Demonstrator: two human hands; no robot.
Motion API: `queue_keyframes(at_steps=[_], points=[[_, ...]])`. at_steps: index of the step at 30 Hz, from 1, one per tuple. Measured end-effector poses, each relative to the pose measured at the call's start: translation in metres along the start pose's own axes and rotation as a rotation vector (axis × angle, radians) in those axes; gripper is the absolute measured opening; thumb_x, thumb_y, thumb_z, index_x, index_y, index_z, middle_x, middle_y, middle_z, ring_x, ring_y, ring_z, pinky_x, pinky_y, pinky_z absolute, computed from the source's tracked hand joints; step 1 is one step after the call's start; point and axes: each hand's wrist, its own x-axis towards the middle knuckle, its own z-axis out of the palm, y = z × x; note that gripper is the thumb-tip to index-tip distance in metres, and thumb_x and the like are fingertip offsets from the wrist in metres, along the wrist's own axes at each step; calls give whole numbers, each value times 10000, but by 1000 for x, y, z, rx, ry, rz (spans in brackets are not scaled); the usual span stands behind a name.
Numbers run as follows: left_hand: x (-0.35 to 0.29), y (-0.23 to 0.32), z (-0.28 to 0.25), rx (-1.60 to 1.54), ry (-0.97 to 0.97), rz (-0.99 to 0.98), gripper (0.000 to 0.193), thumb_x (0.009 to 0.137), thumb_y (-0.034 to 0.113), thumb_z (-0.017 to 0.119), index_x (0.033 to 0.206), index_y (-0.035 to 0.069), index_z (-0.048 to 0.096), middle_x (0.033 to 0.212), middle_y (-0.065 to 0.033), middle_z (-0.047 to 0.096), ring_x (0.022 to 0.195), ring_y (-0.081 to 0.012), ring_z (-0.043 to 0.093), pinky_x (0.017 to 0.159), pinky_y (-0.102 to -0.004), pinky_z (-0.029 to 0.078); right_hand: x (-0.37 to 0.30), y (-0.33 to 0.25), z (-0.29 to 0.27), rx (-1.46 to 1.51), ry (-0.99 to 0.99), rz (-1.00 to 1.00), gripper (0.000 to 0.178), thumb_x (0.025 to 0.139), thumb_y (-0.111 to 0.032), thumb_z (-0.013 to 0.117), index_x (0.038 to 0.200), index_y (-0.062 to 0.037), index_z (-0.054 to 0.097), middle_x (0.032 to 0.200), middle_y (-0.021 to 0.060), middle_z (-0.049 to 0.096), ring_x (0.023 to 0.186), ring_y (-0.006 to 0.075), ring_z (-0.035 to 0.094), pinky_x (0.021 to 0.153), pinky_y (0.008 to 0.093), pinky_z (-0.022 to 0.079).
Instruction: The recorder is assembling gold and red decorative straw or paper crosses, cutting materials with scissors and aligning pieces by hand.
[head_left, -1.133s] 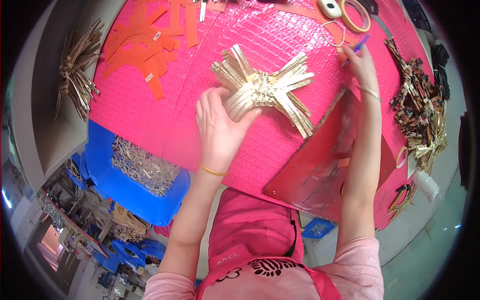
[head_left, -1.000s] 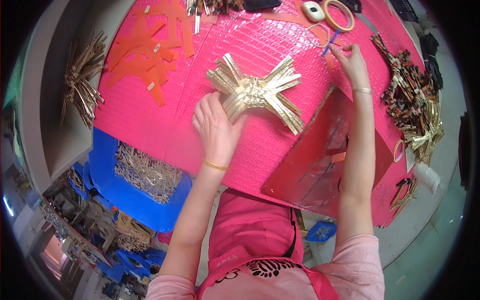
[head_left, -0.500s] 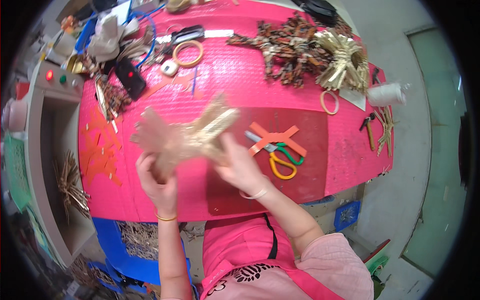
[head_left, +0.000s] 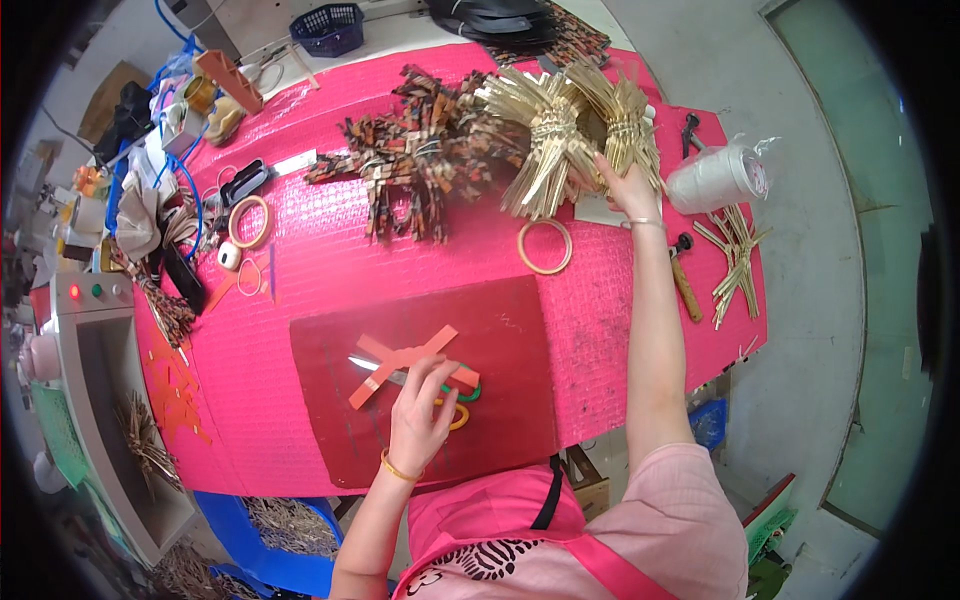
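My right hand reaches far out to the right, its fingers closed round the near part of a bundle of gold strips tied at its waist. A second gold bundle lies right against it on the left. Close to my body, my left hand hovers over the scissors with yellow and green handles, fingers bent and apart, holding nothing I can see. Its fingers partly hide the scissors. Crossed orange strips lie over the blades on the dark red mat.
Dark patterned bundles heap up left of the gold ones. Tape rings, a white spool, a hammer and another gold bundle lie at the right. Orange scraps lie along the pink table's left edge.
The gold bundle has gone from between both hands to the far right pile with my right hand. My left hand has let go and moved over the scissors. The view has shifted.
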Motion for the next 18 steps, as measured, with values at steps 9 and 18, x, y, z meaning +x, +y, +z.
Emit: queue_keyframes(at_steps=[9, 18], points=[[-29, -20, -10, 102, 84, -266, 266, 736, 55, 556, 997, 73, 512, 994, -98, 505, 866, -275, 535, 712, -348, 453, 45, 31, 14, -100, 69, -592, 594, 765, -456, 554, 1110, 23, 490, 1085, 236, 519, 976, 357, 517, 829, 417, 404], [-129, -81, -74, 182, 385, -499, 229, 737, 67, 542, 965, 48, 525, 1001, -110, 489, 943, -276, 509, 794, -339, 434, -28, 6, -38, 54, -57, -149, 456, 873, -314, 477, 1210, -16, 400, 1167, 143, 472, 1004, 189, 498, 805, 272, 434]])
